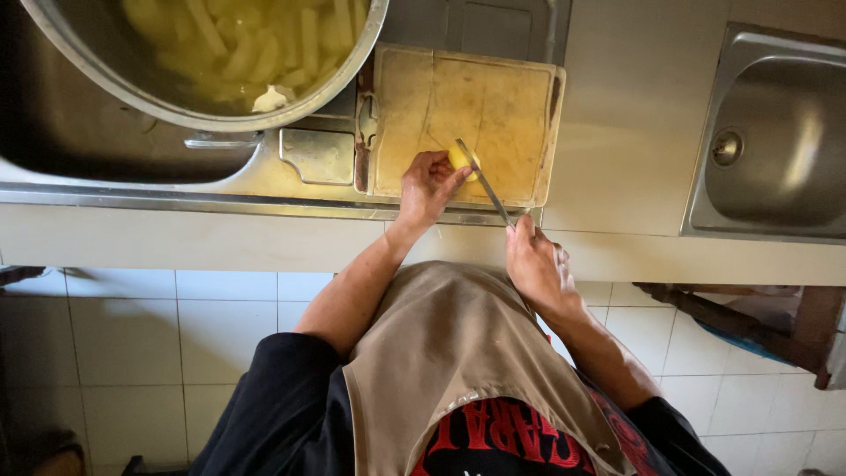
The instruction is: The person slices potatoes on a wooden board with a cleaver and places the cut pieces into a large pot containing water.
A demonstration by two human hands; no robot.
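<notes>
A worn wooden cutting board [502,97] lies on the steel counter. My left hand [426,185] pins a small yellow potato piece [460,159] on the board's near edge. My right hand [536,264] grips the handle of a knife [483,181], whose blade slants up to the potato piece and touches it. A big metal pot [132,84] at the top left holds water and several pale potato strips [256,40].
The pot sits over a sink basin [106,141] on the left. A second steel sink [775,141] with a drain is at the right. A tiled wall lies below the counter edge, and a wooden stool [749,322] stands at the lower right.
</notes>
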